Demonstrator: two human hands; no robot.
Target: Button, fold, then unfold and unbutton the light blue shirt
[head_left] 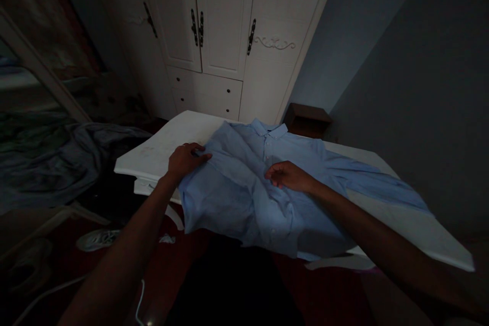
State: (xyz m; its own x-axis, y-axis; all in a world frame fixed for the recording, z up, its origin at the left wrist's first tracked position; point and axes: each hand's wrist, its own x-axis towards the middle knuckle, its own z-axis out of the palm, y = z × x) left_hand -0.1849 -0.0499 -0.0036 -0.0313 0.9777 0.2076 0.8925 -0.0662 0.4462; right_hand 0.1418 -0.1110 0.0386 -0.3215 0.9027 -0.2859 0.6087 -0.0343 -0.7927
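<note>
A light blue button-up shirt lies spread over a white table, collar toward the far side. Its lower hem hangs past the near edge. One sleeve stretches out to the right, while the cloth on the left is bunched and folded across the front. At the shirt's left edge, my left hand rests with thumb and fingers apart. Over the middle of the front, beside the buttons, is my right hand, its fingers curled down against the cloth. Whether they pinch any fabric is hidden.
A white wardrobe with dark handles stands behind the table. Near its right side is a brown box-like cabinet. Rumpled grey cloth lies at left. A shoe and a white cable are on the red floor.
</note>
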